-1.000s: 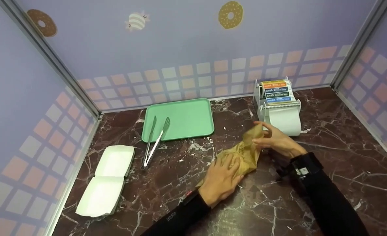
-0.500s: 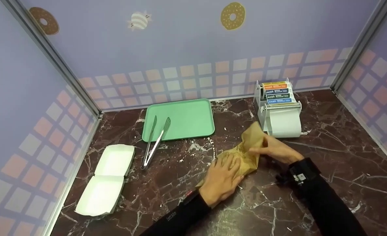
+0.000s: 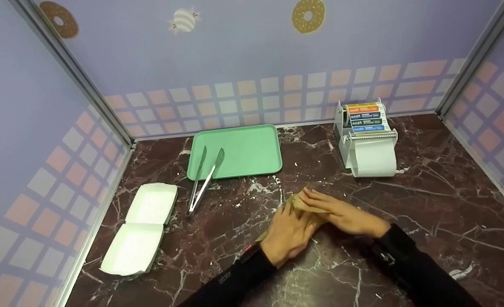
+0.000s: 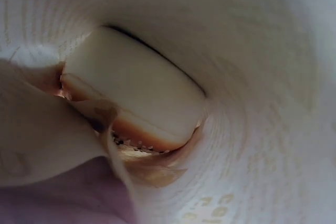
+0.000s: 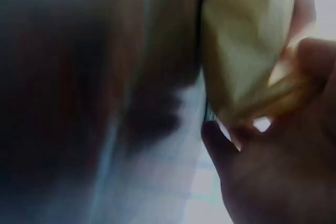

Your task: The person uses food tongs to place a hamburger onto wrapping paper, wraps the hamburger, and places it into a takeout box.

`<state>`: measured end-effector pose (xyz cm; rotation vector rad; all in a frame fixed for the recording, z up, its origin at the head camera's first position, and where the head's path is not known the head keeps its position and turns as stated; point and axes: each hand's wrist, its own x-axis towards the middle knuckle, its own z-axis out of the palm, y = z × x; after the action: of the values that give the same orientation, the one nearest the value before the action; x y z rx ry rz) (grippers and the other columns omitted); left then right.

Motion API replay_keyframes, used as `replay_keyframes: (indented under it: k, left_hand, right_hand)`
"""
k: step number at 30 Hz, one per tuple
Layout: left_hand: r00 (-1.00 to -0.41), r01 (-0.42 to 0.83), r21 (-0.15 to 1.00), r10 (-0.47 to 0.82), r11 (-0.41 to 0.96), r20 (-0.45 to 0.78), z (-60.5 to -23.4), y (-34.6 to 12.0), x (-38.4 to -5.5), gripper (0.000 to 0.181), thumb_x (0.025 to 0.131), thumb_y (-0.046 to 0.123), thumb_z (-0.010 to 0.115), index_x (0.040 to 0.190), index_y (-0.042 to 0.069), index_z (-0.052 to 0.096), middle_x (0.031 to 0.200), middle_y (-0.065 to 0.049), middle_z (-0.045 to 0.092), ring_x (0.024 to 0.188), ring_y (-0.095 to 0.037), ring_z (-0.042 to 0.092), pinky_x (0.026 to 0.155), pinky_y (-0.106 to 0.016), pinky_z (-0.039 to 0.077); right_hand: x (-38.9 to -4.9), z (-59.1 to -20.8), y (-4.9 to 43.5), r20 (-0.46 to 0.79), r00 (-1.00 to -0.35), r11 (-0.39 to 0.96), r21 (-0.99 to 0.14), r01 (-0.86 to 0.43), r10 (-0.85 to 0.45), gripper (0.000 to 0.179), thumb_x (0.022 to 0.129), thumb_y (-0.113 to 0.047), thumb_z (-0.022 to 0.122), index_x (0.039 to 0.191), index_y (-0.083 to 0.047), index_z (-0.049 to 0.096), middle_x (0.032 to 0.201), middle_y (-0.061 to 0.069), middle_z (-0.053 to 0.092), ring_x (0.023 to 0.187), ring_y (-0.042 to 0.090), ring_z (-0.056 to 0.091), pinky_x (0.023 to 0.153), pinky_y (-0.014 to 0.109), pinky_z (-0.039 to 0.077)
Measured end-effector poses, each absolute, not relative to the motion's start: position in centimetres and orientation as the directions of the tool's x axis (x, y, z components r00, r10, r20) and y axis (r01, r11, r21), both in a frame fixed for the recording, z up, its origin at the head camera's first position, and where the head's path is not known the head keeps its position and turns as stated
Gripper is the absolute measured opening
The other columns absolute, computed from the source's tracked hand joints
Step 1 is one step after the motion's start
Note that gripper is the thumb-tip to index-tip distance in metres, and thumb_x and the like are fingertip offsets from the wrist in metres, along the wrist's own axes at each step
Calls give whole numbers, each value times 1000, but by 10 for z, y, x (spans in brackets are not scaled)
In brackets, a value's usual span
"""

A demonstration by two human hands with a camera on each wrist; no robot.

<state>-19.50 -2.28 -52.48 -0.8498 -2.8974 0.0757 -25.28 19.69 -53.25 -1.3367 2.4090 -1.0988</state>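
Note:
My left hand [image 3: 287, 234] rests with its fingers spread over a packet of tan printed wrapping paper [image 3: 305, 204] on the counter. From the right, my right hand [image 3: 343, 214] holds the folded end of the paper, its fingers over the top beside the left fingers. In the blurred right wrist view the paper [image 5: 247, 35] lies between the thumb [image 5: 216, 142] and fingers. Looking into the paper's unfolded end, the left wrist view shows a pale bun [image 4: 136, 82] with a brown edge and dark and light seeds. Both hands hide most of the packet in the head view.
A white clamshell box [image 3: 139, 230] lies unfolded at the left. Metal tongs [image 3: 203, 187] lean on a green tray [image 3: 252, 151] at the back. A label dispenser [image 3: 365, 136] with a white roll stands back right. Printed walls surround the dark marbled counter [image 3: 422, 204].
My right hand has brought the raised paper flap left and down over the packet, up against the left hand. The left hand has stayed on the packet.

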Motion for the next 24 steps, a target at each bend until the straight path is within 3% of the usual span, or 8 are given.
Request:
replay_keyframes:
  k: [3,7,11,14,18,22,24]
  left_hand:
    - [-819,560,-51,562,827,116,-524,-25,-197,58,111,38,24,161,10,29,163,-16,36,147,-35,38,120,-47,35]
    - [-806,589,88,576,803,138,-522,-30,-197,62,111,36,30,159,-3,24,163,-23,31,150,-35,33,124,-46,28]
    - [-824,567,320,509,759,251,-523,-35,-197,64,105,37,52,151,-3,32,147,-18,41,125,-28,54,110,-39,47]
    - [-827,558,375,457,740,328,-524,-37,-199,65,99,37,65,146,5,33,134,-11,41,108,-21,56,95,-32,55]
    - [-842,522,271,438,809,315,-524,-39,-200,78,97,45,65,156,14,25,137,-10,42,119,-22,56,109,-40,48]
    - [-871,455,110,416,884,263,-522,-41,-198,78,99,60,52,163,23,26,145,-7,42,130,-24,51,121,-53,31]
    - [-875,431,38,407,902,262,-521,-41,-198,77,98,64,49,162,24,31,147,-6,43,133,-25,48,121,-55,30]
  right_hand:
    - [-246,-532,193,257,-572,371,-547,-750,-779,60,100,-3,51,158,-12,38,166,20,24,151,43,24,116,67,22]
    - [-240,-530,190,213,-583,424,-502,-754,-784,66,99,-1,51,161,-15,32,168,17,19,153,40,21,118,63,23]
    - [-236,-529,189,195,-564,431,-464,-774,-803,64,100,-2,50,160,-12,31,167,20,17,153,40,20,118,60,25]
    - [-233,-528,188,175,-584,465,-446,-765,-792,58,106,-15,47,161,-16,28,169,16,16,154,39,19,119,60,26]
    - [-229,-526,184,132,-632,508,-482,-714,-764,54,111,-29,39,163,-21,24,170,9,11,155,37,15,121,63,20]
    - [-224,-523,180,121,-662,532,-498,-685,-740,50,112,-27,35,162,-19,28,169,12,13,155,39,16,122,64,16]
    - [-221,-522,176,136,-663,549,-453,-702,-736,50,112,-26,35,160,-17,31,169,15,15,154,39,18,122,62,17]
